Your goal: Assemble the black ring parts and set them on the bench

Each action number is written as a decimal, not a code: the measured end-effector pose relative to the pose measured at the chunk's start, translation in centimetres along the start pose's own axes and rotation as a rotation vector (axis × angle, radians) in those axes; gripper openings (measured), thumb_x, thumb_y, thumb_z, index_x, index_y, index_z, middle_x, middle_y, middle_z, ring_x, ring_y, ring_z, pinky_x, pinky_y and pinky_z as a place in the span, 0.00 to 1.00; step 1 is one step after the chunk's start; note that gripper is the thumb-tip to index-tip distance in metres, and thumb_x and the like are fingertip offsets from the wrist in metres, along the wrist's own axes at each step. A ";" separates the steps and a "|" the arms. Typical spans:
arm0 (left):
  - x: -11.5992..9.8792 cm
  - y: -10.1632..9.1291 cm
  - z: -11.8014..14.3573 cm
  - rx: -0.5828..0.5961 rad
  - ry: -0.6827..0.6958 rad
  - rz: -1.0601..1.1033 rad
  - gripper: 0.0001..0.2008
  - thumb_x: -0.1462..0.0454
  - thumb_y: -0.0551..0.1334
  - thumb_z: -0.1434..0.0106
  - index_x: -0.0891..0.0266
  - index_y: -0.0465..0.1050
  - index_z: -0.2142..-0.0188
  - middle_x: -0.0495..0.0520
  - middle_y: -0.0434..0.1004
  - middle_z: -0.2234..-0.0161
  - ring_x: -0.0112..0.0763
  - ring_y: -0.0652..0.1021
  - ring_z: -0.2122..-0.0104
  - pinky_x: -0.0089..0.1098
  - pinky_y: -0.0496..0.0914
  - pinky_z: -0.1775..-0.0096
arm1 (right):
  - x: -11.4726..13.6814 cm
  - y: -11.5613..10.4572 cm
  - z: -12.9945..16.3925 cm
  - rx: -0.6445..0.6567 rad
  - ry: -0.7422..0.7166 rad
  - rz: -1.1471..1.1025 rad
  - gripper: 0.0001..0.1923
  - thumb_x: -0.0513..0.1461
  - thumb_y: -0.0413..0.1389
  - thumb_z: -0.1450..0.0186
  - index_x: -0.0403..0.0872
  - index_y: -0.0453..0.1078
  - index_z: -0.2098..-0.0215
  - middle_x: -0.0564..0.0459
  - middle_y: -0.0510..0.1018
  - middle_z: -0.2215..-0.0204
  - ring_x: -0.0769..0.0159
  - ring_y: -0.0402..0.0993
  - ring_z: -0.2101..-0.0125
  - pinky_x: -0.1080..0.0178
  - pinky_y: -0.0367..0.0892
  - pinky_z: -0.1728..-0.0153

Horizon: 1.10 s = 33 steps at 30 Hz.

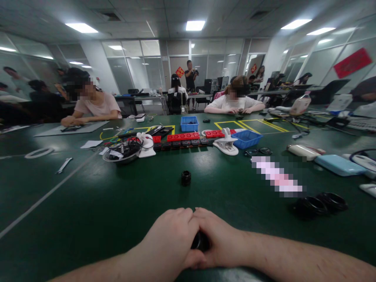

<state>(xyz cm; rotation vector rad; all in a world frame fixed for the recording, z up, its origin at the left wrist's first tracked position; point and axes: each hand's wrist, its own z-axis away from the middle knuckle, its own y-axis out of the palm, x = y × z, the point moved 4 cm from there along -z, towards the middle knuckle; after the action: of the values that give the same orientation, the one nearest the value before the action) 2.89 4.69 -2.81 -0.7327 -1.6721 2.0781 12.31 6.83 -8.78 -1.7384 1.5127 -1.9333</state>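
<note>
Two bare hands meet at the near edge of a dark green tabletop [117, 203]. The left hand [169, 239] and right hand [219, 239] press together, fingers curled around a small black round object [200, 241], mostly hidden between them. A small black cylindrical ring [186, 178] stands apart, farther out.

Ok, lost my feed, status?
Left hand and right hand clasped around small black part. Second black part ahead on green table. Nothing between.
</note>
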 end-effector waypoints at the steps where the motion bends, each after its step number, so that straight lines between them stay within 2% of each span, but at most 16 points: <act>1: -0.1 0.2 -0.1 -0.007 -0.028 -0.032 0.18 0.57 0.69 0.49 0.68 0.72 0.65 0.56 0.72 0.68 0.42 0.73 0.68 0.39 0.68 0.65 | 0.0 0.0 0.0 -0.006 0.003 0.005 0.22 0.45 0.65 0.54 0.45 0.68 0.64 0.53 0.73 0.67 0.63 0.67 0.65 0.59 0.59 0.60; 5: -0.3 0.9 -0.1 -0.097 -0.087 -0.115 0.17 0.54 0.65 0.46 0.67 0.73 0.67 0.57 0.73 0.71 0.42 0.74 0.69 0.40 0.69 0.67 | 0.1 -0.1 0.0 -0.013 0.001 0.027 0.19 0.43 0.65 0.55 0.45 0.67 0.68 0.55 0.72 0.70 0.65 0.66 0.68 0.60 0.60 0.62; 12: -0.2 1.4 0.0 -0.230 -0.146 -0.115 0.18 0.50 0.64 0.47 0.66 0.72 0.71 0.55 0.72 0.73 0.42 0.73 0.71 0.42 0.69 0.68 | 0.3 -0.2 -0.1 -0.014 -0.015 0.039 0.21 0.43 0.65 0.56 0.44 0.68 0.65 0.54 0.72 0.69 0.64 0.67 0.67 0.60 0.60 0.61; 15: 0.0 1.1 -0.1 -0.197 -0.134 -0.089 0.22 0.47 0.63 0.48 0.66 0.71 0.70 0.56 0.72 0.72 0.43 0.73 0.71 0.43 0.68 0.67 | 0.3 -0.2 -0.1 -0.010 -0.011 0.034 0.23 0.45 0.64 0.55 0.45 0.67 0.63 0.53 0.73 0.67 0.62 0.67 0.66 0.58 0.60 0.60; 18: 0.3 -0.1 0.1 -0.158 -0.044 -0.005 0.23 0.47 0.65 0.49 0.66 0.71 0.68 0.55 0.72 0.70 0.41 0.72 0.69 0.42 0.67 0.64 | 0.5 -0.5 0.0 -0.014 -0.018 0.008 0.25 0.45 0.64 0.54 0.45 0.67 0.60 0.52 0.73 0.64 0.61 0.68 0.63 0.58 0.60 0.58; 21: 0.2 -2.1 0.8 -0.142 0.161 0.150 0.21 0.55 0.69 0.50 0.61 0.69 0.60 0.52 0.72 0.61 0.38 0.71 0.62 0.38 0.64 0.57 | 0.8 -0.7 0.0 -0.030 -0.051 -0.025 0.28 0.45 0.63 0.53 0.47 0.65 0.55 0.50 0.72 0.57 0.60 0.67 0.58 0.58 0.59 0.56; 24: 0.4 -3.2 1.5 -0.037 0.284 0.234 0.18 0.66 0.69 0.48 0.56 0.68 0.58 0.46 0.71 0.57 0.32 0.70 0.58 0.31 0.61 0.54 | 0.6 -0.5 0.1 0.014 -0.036 0.004 0.26 0.45 0.63 0.51 0.48 0.66 0.55 0.51 0.71 0.56 0.59 0.66 0.56 0.57 0.57 0.54; 27: 0.7 -3.2 1.8 0.041 0.308 0.218 0.17 0.69 0.67 0.46 0.53 0.69 0.58 0.43 0.72 0.57 0.30 0.71 0.57 0.30 0.61 0.54 | 0.3 -0.2 0.2 0.056 0.012 0.035 0.24 0.44 0.64 0.52 0.48 0.67 0.58 0.52 0.73 0.59 0.59 0.67 0.57 0.56 0.56 0.53; 33: 0.8 -2.1 1.5 0.018 0.267 0.145 0.14 0.69 0.68 0.47 0.56 0.71 0.61 0.45 0.72 0.62 0.30 0.72 0.63 0.29 0.64 0.61 | 0.3 -0.2 0.4 0.041 0.035 0.049 0.22 0.44 0.64 0.52 0.48 0.67 0.61 0.53 0.73 0.62 0.60 0.67 0.59 0.56 0.56 0.54</act>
<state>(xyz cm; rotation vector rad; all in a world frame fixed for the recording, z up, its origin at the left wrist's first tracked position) 1.33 4.48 -0.61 -1.1012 -1.4910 1.9818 12.59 6.51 -8.46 -1.6445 1.5011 -1.9661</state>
